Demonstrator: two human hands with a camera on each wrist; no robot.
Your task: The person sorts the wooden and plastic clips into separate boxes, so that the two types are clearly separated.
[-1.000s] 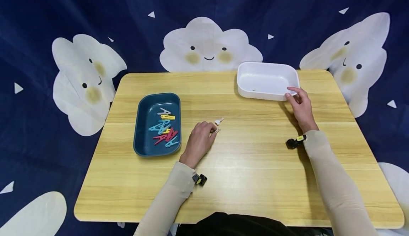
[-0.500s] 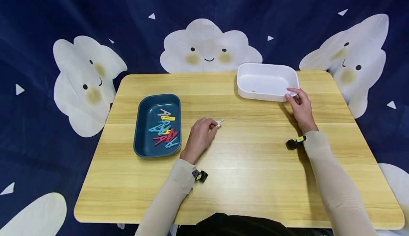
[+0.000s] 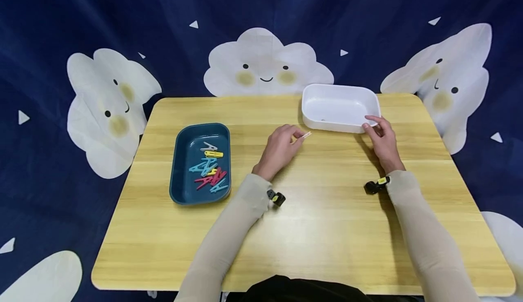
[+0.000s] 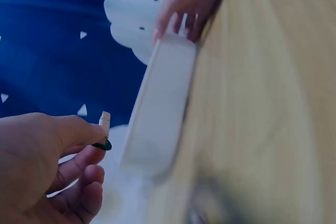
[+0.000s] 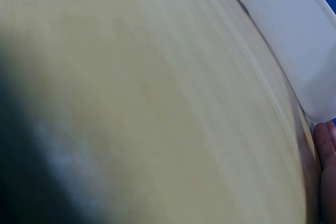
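My left hand (image 3: 282, 150) pinches a small pale wooden clothespin (image 3: 306, 135) between thumb and finger, a little short of the white basin (image 3: 339, 126). In the left wrist view the clothespin (image 4: 105, 120) sticks up past the fingertips, with a small dark green piece beside it. At the basin's near right corner my right hand (image 3: 384, 141) holds the rim, fingers over the edge and thumb on the outer wall. Only a little of the right hand (image 5: 328, 150) shows in the right wrist view, by the basin's end.
A dark teal basin (image 3: 175, 175) on the left holds several plastic clothespins (image 3: 210, 170) in blue, red, yellow and grey. Both basins stand on a wooden table (image 3: 327, 229). Behind it hangs a navy curtain (image 3: 175, 2) with clouds.
My left hand took up the clothespin from mid-table and moved right and away, toward the white basin. The spot where small clips lay is now bare. My right hand stays at the rim.
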